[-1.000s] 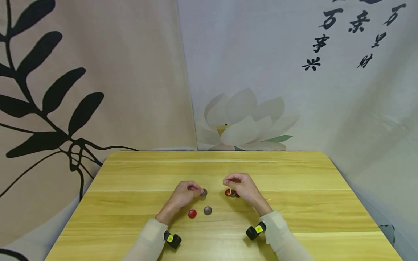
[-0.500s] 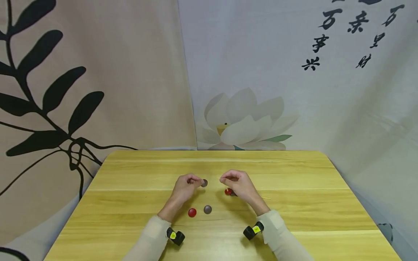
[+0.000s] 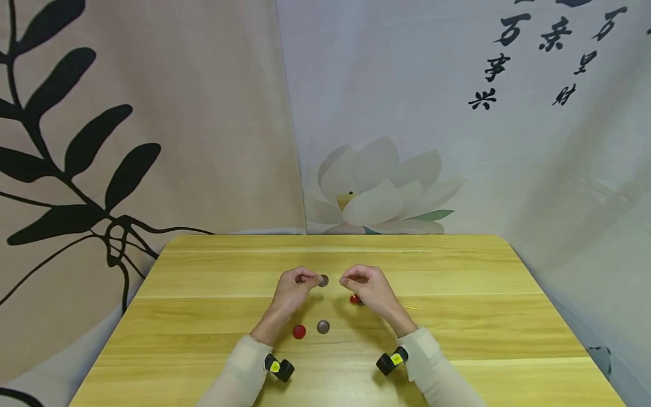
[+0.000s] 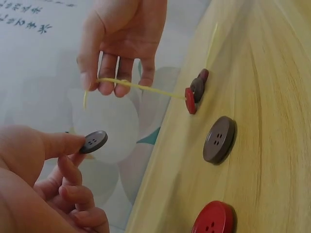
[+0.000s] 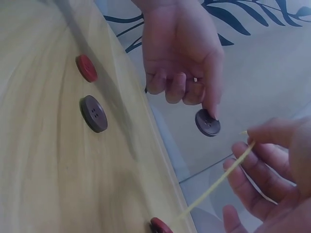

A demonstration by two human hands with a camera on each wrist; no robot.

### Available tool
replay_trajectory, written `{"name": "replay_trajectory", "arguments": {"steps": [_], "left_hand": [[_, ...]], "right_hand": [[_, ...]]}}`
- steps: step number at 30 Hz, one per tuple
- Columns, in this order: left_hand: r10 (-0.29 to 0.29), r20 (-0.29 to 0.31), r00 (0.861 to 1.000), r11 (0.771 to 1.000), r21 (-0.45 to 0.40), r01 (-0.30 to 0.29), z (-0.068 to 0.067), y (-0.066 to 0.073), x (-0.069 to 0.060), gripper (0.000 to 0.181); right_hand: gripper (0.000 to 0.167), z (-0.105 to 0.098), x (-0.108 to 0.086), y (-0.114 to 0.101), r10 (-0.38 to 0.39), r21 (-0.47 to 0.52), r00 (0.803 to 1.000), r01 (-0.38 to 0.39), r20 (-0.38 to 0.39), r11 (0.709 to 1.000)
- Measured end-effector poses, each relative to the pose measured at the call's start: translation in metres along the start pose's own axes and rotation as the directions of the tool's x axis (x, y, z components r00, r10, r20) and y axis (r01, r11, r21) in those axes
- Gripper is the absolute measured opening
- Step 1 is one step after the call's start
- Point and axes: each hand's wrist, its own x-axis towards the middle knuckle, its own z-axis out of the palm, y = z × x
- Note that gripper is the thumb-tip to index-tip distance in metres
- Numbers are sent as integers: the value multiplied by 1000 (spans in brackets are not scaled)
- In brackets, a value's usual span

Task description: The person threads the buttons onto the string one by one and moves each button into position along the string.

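My left hand (image 3: 292, 289) pinches a dark grey button (image 4: 95, 141) by its edge, holding it above the table with its holes showing. Facing it, my right hand (image 3: 373, 288) pinches a yellow string (image 5: 221, 178) close to its end, and a short tip sticks out past the fingers. From there the string runs down to a threaded red button (image 4: 190, 101), behind which a grey button (image 4: 198, 87) and a dark red button (image 4: 204, 75) sit in a row. The held button and the string tip are apart, separated by a small gap.
On the wooden table (image 3: 203, 339) lie a loose red button (image 3: 299, 332) and a loose grey-brown button (image 3: 322, 327), between the forearms. The string's tail (image 3: 411, 308) lies right of the right wrist. A printed cloth (image 3: 229, 113) hangs behind the table.
My left hand has lifted the grey button up and moved it right, nearer the right hand. The right hand has shifted slightly up and left with the string.
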Motion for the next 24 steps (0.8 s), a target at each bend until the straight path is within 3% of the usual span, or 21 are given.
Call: {"name": "replay_trajectory", "arguments": {"steps": [14, 24], "left_hand": [[4, 13, 1000, 1000, -8, -3, 6, 4, -1, 13], [32, 21, 999, 999, -29, -31, 10, 3, -2, 11]], "right_hand": [[6, 8, -1, -3, 16, -62, 1000, -17, -16, 998], [7, 6, -14, -43, 7, -85, 1000, -6, 14, 996]]}}
